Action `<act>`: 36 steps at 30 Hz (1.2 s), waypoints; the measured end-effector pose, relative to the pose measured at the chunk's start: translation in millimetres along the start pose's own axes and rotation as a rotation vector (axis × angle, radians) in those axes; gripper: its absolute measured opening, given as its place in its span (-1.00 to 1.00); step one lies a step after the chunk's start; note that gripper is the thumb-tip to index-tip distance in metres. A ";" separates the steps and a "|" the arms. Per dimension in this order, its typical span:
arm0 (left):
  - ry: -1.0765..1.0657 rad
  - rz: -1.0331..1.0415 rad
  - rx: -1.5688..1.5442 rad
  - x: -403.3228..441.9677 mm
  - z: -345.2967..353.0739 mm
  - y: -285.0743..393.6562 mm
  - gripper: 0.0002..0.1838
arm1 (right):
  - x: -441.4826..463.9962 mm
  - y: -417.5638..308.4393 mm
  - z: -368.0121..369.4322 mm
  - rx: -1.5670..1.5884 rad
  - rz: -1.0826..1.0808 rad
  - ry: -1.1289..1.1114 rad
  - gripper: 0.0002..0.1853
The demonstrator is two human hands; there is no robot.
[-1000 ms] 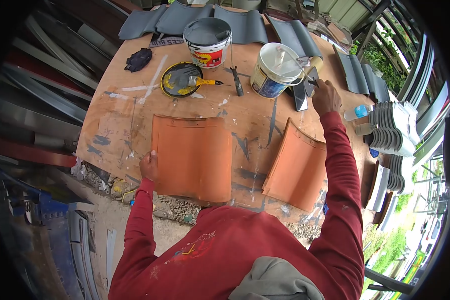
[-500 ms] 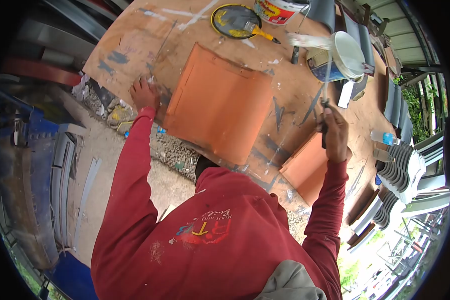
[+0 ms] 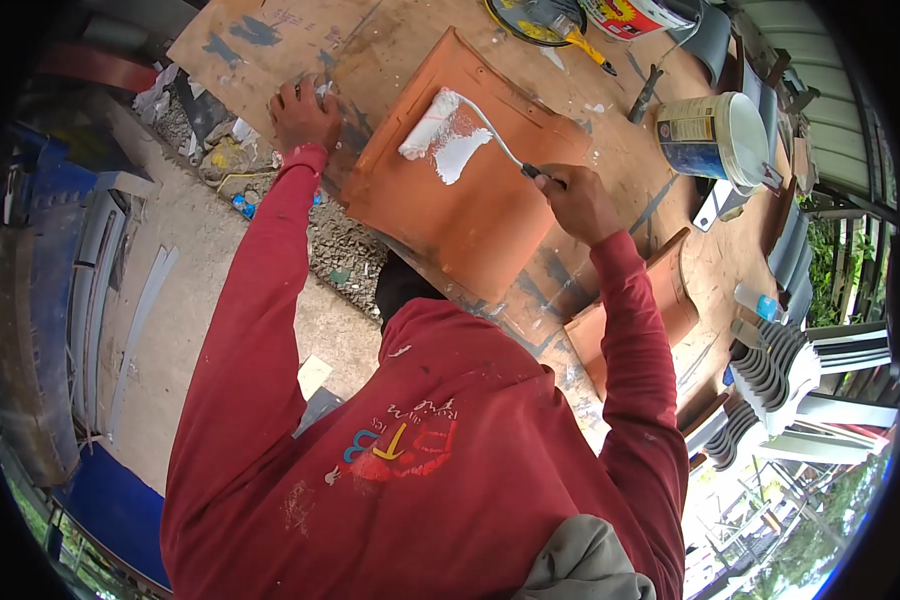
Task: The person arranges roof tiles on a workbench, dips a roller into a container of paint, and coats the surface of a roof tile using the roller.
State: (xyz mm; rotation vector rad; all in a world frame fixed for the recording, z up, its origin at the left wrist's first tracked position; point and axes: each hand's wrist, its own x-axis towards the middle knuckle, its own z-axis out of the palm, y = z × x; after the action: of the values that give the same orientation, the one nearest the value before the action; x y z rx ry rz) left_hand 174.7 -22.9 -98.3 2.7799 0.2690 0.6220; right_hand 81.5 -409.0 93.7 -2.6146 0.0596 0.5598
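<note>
My right hand (image 3: 580, 203) is closed round the dark handle of a paint roller (image 3: 431, 124). The roller's white sleeve rests on an orange roof tile (image 3: 480, 235), beside a fresh patch of white paint (image 3: 461, 156). Left of the tile, my left hand (image 3: 305, 115) lies on the wooden table (image 3: 270, 60) with its fingers spread, holding nothing. A second orange tile (image 3: 670, 291) lies at the near right, partly behind my right sleeve.
An open paint bucket (image 3: 690, 138) stands right of the tile. At the back are a labelled bucket (image 3: 635, 15), a black lid (image 3: 530, 18) and a yellow-handled brush (image 3: 592, 48). A plastic bottle (image 3: 757, 301) and stacked grey tiles (image 3: 778, 365) are at the right.
My right hand has brought the roller left and down from beside the bucket onto the tile. White paint now shows there. My left hand stays on the table; the view has shifted.
</note>
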 end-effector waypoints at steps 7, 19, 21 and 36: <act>-0.028 -0.034 0.007 0.2 2.1 -2.4 -0.52 | -20.3 15.7 -25.8 -0.046 0.016 -0.045 -0.74; -0.027 -0.019 0.056 -0.7 4.6 -3.2 -0.52 | -100.3 24.8 -20.1 -0.054 -0.202 0.241 -0.77; -0.008 -0.013 0.027 0.3 6.0 -3.1 -0.51 | -109.5 31.0 11.5 -0.033 -0.209 0.284 -0.75; 0.045 0.030 0.035 -0.5 16.6 -9.8 -0.50 | -138.4 21.7 42.6 -0.191 -0.232 0.226 -0.73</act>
State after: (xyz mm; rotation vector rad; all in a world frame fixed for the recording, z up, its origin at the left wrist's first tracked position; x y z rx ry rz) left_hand 180.4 -17.6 -115.9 2.8114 0.2499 0.6942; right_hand -64.3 -416.6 104.9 -2.8071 -0.2338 0.1954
